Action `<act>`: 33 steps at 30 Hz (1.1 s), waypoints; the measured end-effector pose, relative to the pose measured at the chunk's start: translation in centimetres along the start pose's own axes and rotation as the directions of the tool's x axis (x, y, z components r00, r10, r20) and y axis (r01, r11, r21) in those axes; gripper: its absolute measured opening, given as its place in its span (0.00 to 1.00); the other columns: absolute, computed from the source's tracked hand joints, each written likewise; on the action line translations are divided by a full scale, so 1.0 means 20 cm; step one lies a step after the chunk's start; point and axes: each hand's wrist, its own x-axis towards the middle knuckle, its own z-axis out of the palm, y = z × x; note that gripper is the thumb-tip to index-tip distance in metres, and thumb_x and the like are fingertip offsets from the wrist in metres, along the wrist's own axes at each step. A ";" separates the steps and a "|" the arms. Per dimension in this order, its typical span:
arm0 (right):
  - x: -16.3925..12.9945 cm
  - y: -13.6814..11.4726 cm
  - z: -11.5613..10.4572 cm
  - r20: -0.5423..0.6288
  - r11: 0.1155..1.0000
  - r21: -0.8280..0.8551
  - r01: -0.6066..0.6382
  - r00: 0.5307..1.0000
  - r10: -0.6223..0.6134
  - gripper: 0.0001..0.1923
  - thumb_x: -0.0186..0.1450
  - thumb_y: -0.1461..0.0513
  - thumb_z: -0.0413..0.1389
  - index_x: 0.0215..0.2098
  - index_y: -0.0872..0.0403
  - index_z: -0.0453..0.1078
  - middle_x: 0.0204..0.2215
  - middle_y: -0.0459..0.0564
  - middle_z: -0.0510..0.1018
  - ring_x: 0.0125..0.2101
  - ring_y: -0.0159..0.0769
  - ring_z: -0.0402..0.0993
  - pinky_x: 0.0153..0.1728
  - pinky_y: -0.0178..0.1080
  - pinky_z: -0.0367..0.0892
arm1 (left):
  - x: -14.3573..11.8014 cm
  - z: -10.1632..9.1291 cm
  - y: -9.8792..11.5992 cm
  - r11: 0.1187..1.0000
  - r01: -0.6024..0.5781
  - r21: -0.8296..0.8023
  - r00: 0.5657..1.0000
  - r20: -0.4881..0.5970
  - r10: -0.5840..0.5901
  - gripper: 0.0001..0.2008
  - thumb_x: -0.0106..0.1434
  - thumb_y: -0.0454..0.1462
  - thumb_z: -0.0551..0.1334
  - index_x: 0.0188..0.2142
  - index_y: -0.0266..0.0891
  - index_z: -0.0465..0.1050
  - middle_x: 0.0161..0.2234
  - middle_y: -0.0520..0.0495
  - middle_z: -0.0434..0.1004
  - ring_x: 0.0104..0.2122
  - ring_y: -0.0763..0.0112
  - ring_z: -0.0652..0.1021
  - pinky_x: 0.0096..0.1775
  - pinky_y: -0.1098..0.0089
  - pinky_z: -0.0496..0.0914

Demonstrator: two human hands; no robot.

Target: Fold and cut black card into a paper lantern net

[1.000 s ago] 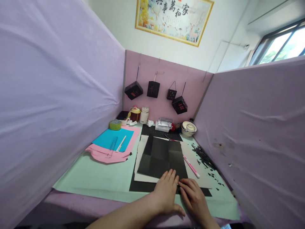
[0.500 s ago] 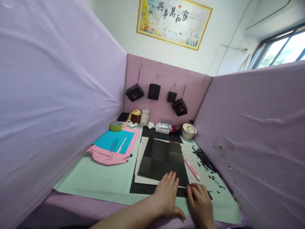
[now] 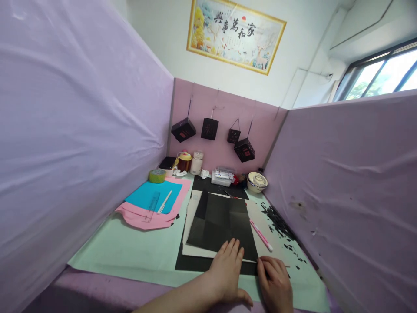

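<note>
A creased black paper sheet (image 3: 221,221) lies on a cream board (image 3: 192,217), which rests on a larger black sheet (image 3: 192,263) on the green mat (image 3: 137,248). My left hand (image 3: 226,271) lies flat, fingers apart, pressing the black sheet's near edge. My right hand (image 3: 276,282) is just to its right with curled fingers touching the sheet's near right corner; I cannot tell if it pinches anything. A pink-and-white pen knife (image 3: 260,234) lies along the sheet's right side.
Purple cloth walls close in left, right and behind. Blue and pink paper (image 3: 151,202) with a ruler and pen lies at left. Tape roll (image 3: 157,175), jars, a marker box (image 3: 223,177) and a round tin (image 3: 257,181) line the back. Black scraps (image 3: 276,219) litter the right.
My right hand slid rightward along the black sheet's near edge, away from my left hand. The left hand stayed pressed down. The view shifted slightly.
</note>
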 end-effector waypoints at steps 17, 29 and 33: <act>-0.07 0.03 0.01 -0.050 0.999 -0.010 0.033 0.998 -0.033 0.09 0.65 0.60 0.52 0.39 0.52 0.73 0.38 0.54 0.78 0.39 0.44 0.73 0.41 0.47 0.70 | 0.01 0.01 -0.01 1.000 0.007 -0.014 1.000 0.007 -0.007 0.57 0.52 0.67 0.52 0.66 0.25 0.43 0.66 0.30 0.35 0.66 0.50 0.40 0.64 0.54 0.40; -0.05 0.00 0.00 0.053 0.998 0.023 -0.056 0.997 0.055 0.08 0.67 0.61 0.50 0.36 0.51 0.71 0.39 0.53 0.75 0.42 0.42 0.69 0.44 0.47 0.68 | 0.02 0.02 -0.02 0.999 -0.005 0.033 1.000 -0.003 0.005 0.58 0.50 0.68 0.53 0.66 0.26 0.45 0.66 0.29 0.36 0.66 0.49 0.41 0.64 0.54 0.41; -0.04 -0.01 0.00 0.099 0.996 0.018 -0.085 0.992 0.083 0.07 0.67 0.62 0.51 0.37 0.51 0.71 0.40 0.52 0.75 0.43 0.41 0.68 0.45 0.47 0.67 | 0.04 0.04 -0.03 0.999 -0.008 0.051 1.000 -0.011 0.009 0.58 0.50 0.68 0.53 0.66 0.26 0.44 0.66 0.30 0.36 0.66 0.49 0.42 0.64 0.54 0.41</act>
